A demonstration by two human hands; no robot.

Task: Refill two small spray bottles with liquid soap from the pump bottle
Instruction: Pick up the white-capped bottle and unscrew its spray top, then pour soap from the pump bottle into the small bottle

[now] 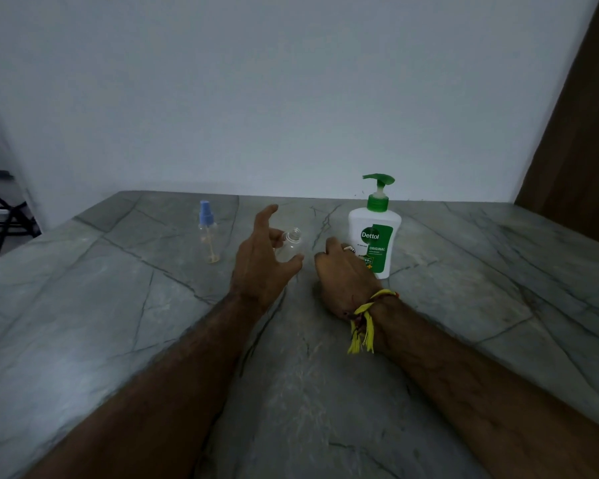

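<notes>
A grey stone table [118, 305] with dark crack lines fills the lower part of the view, and a plain pale wall [291, 98] stands behind it; two bare arms reach out over the table from the near edge; the left hand [261, 262] is spread wide, with its fingers straight and apart, and it sits just beside a small clear bottle [291, 247] that has no cap on; the thumb tip is right at the lower side of this bottle, but I cannot tell if it truly touches; the fingers do not wrap the bottle, so this hand is let go and holds nothing; the open bottle stands upright in the middle of the table, between the two hands; the right hand [343, 274] rests low on the table with its fingers curled under; I cannot tell if it holds something, as the fingers are hidden behind the back of the hand; a ring [349, 249] shows on one finger, and a yellow thread band [367, 316] is tied at the wrist; just behind the right hand stands the white pump bottle [376, 236] with a green pump top, upright; a second small spray bottle [208, 233], clear with a blue spray top on, stands upright to the left, well apart from the hands; a brown wooden panel [581, 133] is at the far right.
</notes>
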